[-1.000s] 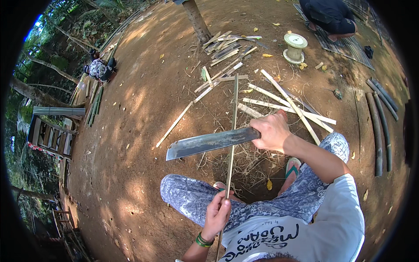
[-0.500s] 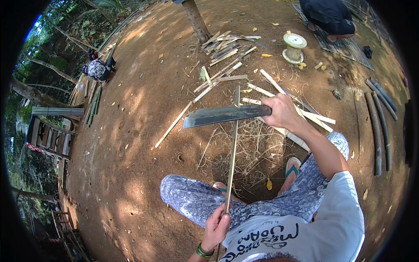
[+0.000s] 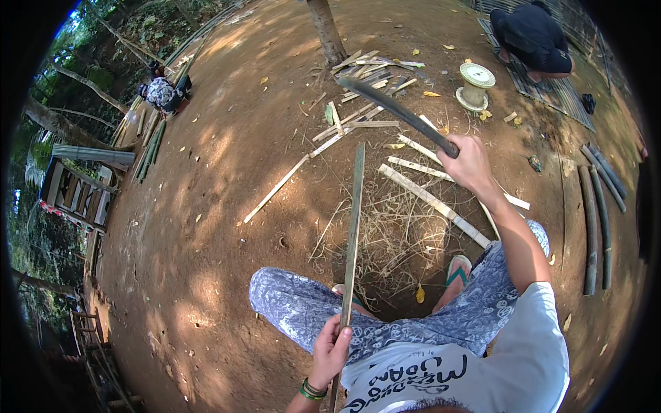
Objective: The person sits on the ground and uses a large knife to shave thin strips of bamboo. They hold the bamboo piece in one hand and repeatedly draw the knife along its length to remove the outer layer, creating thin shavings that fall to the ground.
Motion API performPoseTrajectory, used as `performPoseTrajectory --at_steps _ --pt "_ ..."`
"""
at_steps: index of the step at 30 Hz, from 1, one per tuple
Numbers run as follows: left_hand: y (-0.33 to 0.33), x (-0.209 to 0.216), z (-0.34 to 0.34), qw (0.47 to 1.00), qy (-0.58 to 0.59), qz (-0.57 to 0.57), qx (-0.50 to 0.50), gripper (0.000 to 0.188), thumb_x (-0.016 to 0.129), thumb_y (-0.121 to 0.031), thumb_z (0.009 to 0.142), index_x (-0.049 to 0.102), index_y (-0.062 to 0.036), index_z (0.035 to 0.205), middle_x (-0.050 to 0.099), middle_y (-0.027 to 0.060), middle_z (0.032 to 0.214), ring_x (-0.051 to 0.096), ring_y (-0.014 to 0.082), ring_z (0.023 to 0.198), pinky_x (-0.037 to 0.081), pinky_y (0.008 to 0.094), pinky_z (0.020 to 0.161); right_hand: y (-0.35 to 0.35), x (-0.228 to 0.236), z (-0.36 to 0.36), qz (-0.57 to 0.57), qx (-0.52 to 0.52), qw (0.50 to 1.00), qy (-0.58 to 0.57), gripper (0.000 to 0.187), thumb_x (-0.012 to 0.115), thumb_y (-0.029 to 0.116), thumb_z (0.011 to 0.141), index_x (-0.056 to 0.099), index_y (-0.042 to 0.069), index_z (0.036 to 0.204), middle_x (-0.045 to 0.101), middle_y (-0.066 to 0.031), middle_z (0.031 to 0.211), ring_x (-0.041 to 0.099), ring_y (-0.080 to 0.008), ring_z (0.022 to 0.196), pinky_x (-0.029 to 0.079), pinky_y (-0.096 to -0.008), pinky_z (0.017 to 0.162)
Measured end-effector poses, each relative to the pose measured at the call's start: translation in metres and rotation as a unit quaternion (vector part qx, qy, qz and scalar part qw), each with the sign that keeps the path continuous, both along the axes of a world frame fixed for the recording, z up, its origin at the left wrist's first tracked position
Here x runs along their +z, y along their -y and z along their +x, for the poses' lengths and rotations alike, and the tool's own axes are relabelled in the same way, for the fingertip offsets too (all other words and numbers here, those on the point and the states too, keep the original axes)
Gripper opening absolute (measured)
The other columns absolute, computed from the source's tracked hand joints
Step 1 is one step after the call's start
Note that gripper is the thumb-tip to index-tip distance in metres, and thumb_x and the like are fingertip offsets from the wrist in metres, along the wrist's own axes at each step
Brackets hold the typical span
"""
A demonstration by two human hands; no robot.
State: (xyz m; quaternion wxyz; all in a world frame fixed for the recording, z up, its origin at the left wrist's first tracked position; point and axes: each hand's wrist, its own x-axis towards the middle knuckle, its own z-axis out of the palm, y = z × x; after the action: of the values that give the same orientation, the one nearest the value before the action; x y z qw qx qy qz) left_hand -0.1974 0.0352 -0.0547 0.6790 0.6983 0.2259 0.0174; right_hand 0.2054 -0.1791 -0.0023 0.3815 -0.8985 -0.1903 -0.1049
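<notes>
My left hand (image 3: 332, 350) is closed around the lower part of a long, narrow bamboo strip (image 3: 354, 227), which stands up and away from my lap. In my right hand (image 3: 467, 165) is the handle of a machete (image 3: 399, 110), its dark blade pointing up to the left, apart from the strip. Below the blade, thin bamboo shavings (image 3: 392, 234) lie heaped on the soil between my sandalled feet. Several pale split bamboo strips (image 3: 434, 199) lie beside the shavings, under and near my right forearm.
A pile of split bamboo pieces (image 3: 372, 72) lies by a tree trunk (image 3: 326, 34). A pale spool (image 3: 475, 87) stands to its right. One person (image 3: 530, 38) crouches on a slatted mat at far right; another (image 3: 162, 93) sits at far left. Dark poles (image 3: 590, 230) lie at right.
The machete has lifted off the strip and swung up and away, its blade turning to a steeper slant. The strip's far end has tilted slightly left and shows a broader face.
</notes>
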Motion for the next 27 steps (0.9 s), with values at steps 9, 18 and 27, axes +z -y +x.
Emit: performPoseTrajectory --at_steps 9,18,27 --pt "0.001 0.018 0.09 0.994 0.075 0.069 0.032 0.025 0.061 -0.014 0.102 0.06 0.0042 0.12 0.062 -0.0002 0.084 0.05 0.0061 0.073 0.043 0.0242 0.064 -0.049 -0.035 -0.111 -0.076 0.322 0.942 0.062 0.019 0.074 0.019 0.068 0.062 0.008 0.078 0.068 -0.0103 0.068 0.069 -0.0338 0.062 0.056 -0.0483 0.058" --pt "-0.002 0.023 0.108 0.961 0.109 0.256 -0.01 0.035 0.059 -0.028 0.104 0.066 0.0045 0.092 0.066 0.005 0.071 0.057 0.0092 0.065 0.045 0.028 0.058 -0.048 -0.037 -0.11 -0.079 0.32 0.941 0.078 0.024 0.074 0.02 0.064 0.061 0.008 0.079 0.068 -0.0093 0.069 0.07 -0.033 0.062 0.056 -0.0479 0.056" --pt "0.007 0.035 0.091 0.983 0.061 0.175 0.0 0.031 0.061 -0.02 0.102 0.058 0.0034 0.121 0.058 0.0031 0.073 0.052 0.0091 0.064 0.042 0.0277 0.057 -0.047 -0.028 -0.09 -0.159 0.22 0.961 0.056 0.02 0.071 0.023 0.071 0.062 0.007 0.079 0.069 -0.0111 0.072 0.07 -0.0343 0.066 0.055 -0.0479 0.06"
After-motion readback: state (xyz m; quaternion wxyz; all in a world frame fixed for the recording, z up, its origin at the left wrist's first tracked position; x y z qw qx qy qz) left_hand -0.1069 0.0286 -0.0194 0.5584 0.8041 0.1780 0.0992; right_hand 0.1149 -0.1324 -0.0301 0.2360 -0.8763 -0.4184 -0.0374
